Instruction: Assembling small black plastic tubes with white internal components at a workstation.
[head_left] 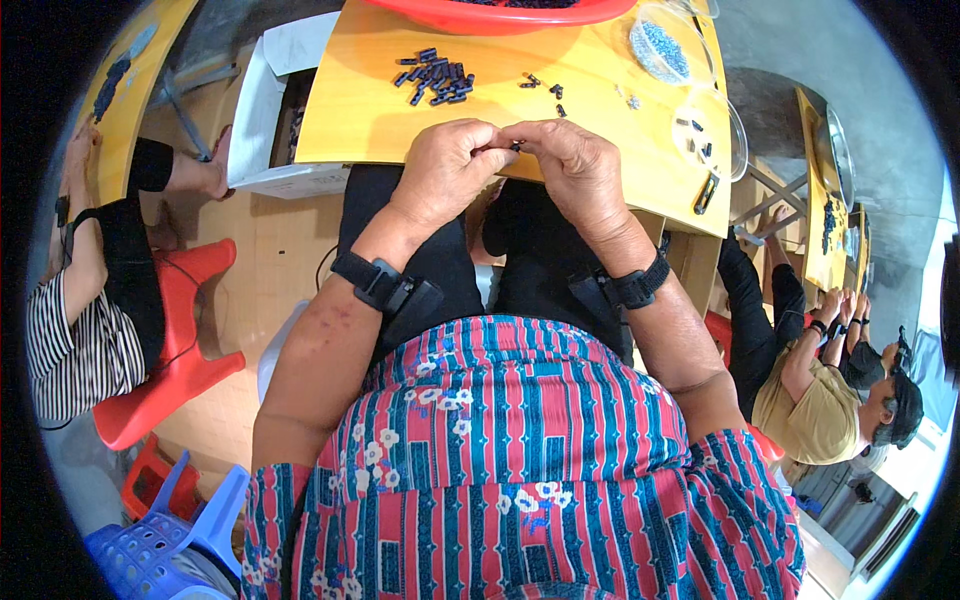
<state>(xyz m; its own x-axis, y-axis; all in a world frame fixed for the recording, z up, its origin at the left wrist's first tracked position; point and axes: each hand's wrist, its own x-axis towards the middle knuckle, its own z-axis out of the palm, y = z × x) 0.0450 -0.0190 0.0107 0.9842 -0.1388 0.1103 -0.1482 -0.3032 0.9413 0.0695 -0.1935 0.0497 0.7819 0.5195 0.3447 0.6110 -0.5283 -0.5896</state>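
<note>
**Small black part pinched at the near edge, below and right of the heap**

Landmark: the heap of short black tubular pieces point(436, 80) on the yellow bench point(360, 120).

Left hand point(450, 168) just below the heap; right hand point(578, 165) below and to its right. Fingertips of both meet over a small black part point(516, 147). Grip narrow on each side, thumb against forefinger, closed on that part; which hand bears more of it I cannot tell. A fingertip pinch looks apt for something so slight, and two hands probably steady it better than one.

The heap sits a short reach beyond the left hand, likely so that pieces come easily to the fingers. A few loose dark pieces point(557, 91) lie right of it, apart from it, perhaps to keep them distinct. Well right of the heap: pale blue bits point(660, 52); lower down, a clear dish point(744, 150) and a long black tool point(706, 194). Red basin point(520, 14) beyond the heap, up and right.

Direction: the held part's long axis cannot be read (fingers cover most of it), nor which end leads. Heap pieces point every way, many lying on their sides.
</note>
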